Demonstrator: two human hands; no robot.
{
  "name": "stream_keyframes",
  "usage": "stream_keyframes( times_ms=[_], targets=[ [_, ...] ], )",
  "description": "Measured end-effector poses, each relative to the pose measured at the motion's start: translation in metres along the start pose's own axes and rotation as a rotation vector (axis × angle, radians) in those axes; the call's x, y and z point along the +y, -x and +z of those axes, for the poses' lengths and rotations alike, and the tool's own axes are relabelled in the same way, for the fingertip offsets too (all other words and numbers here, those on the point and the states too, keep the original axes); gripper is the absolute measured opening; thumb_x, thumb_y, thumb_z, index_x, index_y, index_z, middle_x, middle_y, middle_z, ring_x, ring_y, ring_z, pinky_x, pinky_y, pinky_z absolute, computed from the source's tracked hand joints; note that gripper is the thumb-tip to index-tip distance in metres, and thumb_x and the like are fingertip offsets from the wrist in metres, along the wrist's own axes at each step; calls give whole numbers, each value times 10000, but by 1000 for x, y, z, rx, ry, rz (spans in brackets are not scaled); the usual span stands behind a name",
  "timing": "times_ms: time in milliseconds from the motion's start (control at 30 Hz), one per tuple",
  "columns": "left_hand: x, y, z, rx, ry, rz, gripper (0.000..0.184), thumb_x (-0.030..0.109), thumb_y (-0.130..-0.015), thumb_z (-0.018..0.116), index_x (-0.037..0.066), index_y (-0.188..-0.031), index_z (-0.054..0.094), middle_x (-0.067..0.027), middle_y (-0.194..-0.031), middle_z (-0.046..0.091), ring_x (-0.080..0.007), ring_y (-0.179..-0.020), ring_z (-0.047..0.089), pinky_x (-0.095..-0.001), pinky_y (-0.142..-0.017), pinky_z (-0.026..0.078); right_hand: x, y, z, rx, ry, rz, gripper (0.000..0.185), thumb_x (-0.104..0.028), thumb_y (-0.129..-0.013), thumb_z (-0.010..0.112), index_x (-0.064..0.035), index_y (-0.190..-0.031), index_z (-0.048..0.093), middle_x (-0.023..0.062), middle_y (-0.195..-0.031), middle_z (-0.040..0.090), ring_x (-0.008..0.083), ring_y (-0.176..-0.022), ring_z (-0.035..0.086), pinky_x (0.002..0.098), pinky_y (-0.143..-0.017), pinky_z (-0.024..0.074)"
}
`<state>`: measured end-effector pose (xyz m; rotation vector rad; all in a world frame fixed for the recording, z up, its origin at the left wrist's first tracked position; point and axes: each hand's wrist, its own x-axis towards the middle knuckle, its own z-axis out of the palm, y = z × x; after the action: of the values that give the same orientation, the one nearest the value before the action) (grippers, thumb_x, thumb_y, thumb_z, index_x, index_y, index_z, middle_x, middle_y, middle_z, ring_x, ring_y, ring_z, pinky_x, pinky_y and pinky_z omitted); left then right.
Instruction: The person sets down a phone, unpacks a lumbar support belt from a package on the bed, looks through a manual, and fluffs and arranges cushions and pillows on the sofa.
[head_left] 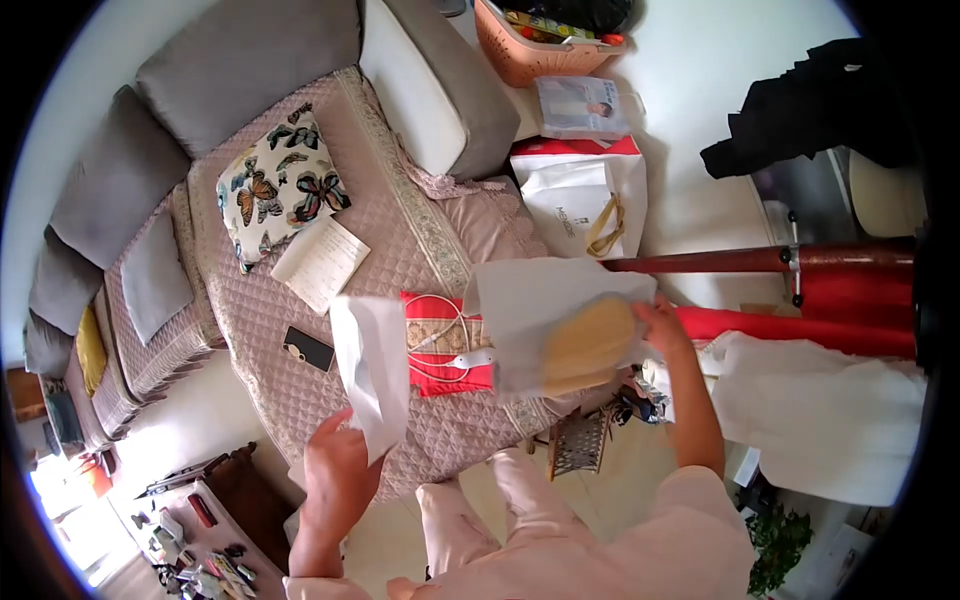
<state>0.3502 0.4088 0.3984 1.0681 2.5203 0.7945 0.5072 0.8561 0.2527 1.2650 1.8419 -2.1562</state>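
Left hand pinched the white strip at its 6 o'clock end; right hand pinched the translucent sheet, showing a tan oval, at 3 o'clock, over the quilted cover. Both seemed light, limp and easily creased; opposite edges looked best for holding.

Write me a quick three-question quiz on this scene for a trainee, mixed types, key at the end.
1. Multiple choice: What holds the white strip?
A) the right hand
B) the left hand
C) neither hand

2. True or false: The notebook lies beside the butterfly cushion.

3. Fill in the color: The white cable lies on a small ____ cushion with a patterned band.

Key: 1 B; 2 true; 3 red.
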Motion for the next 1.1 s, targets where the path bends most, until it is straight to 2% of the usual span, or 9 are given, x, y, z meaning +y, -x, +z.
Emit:
stream_keyframes(
  times_ms=[67,267,400,533,667,833,900,967,1100],
  targets=[
    [9,-25,7,77,25,-40,148,92,-677,682,57,-816,650,-97,-755,630,-285,-705,603,-371,-769,474,-33,4,-12,-187,-2,-106,324,-171,-791,602,-33,-1072,519,28,-946,605,103,-838,558,263,-663,466],
    [32,-125,58,257,176,231,143,101,-684,677,62,-819,651,-123,-795,627,-307,-789,596,-368,-699,483,-16,23,-102,-147,354,-39,356,-118,-743,626,-18,-1073,537,17,-974,587,107,-883,537,257,-743,443],
    [4,-185,101,332,209,95,155,132,-693,662,101,-845,658,-142,-797,622,-330,-754,590,-366,-666,480,-38,36,-112,-207,282,25,357,-124,-701,672,-13,-1022,560,8,-937,596,99,-841,541,236,-747,431],
    [-97,-217,174,81,188,-380,234,257,-699,660,76,-846,655,-172,-774,621,-344,-733,598,-404,-665,469,-60,22,-72,-310,278,37,354,-173,-686,695,-13,-975,569,12,-917,592,95,-829,537,228,-702,435],
    [-168,-220,238,193,155,-703,288,285,-700,641,38,-847,632,-195,-830,608,-347,-812,586,-432,-708,457,-50,-41,3,-284,251,106,267,-258,-696,692,-40,-787,569,-8,-730,547,79,-666,502,241,-607,422],
    [-224,-192,270,319,194,-857,332,285,-717,631,88,-983,597,-159,-895,622,-317,-873,583,-416,-741,455,13,-202,96,-342,300,203,285,-274,-764,644,-20,-873,576,21,-798,562,100,-716,517,261,-604,429],
    [-246,-171,276,470,383,-867,294,296,-733,622,119,-968,608,-137,-869,634,-303,-833,599,-390,-712,464,57,-275,116,-372,234,91,351,-246,-766,645,8,-981,536,75,-906,580,147,-776,557,275,-688,454],
    [-286,-143,286,556,487,-919,287,298,-739,618,118,-962,611,-136,-860,637,-292,-809,608,-378,-694,468,88,-310,141,-161,529,-289,421,-228,-762,647,18,-1061,484,115,-1011,556,184,-848,564,295,-729,455],
    [-398,-83,334,718,565,-1154,389,333,-747,612,152,-1087,561,-84,-839,645,-242,-772,619,-368,-656,477,91,-275,192,-66,937,-831,547,-135,-762,612,4,-1226,358,187,-1222,435,305,-1092,461,357,-908,374]
  ],
)
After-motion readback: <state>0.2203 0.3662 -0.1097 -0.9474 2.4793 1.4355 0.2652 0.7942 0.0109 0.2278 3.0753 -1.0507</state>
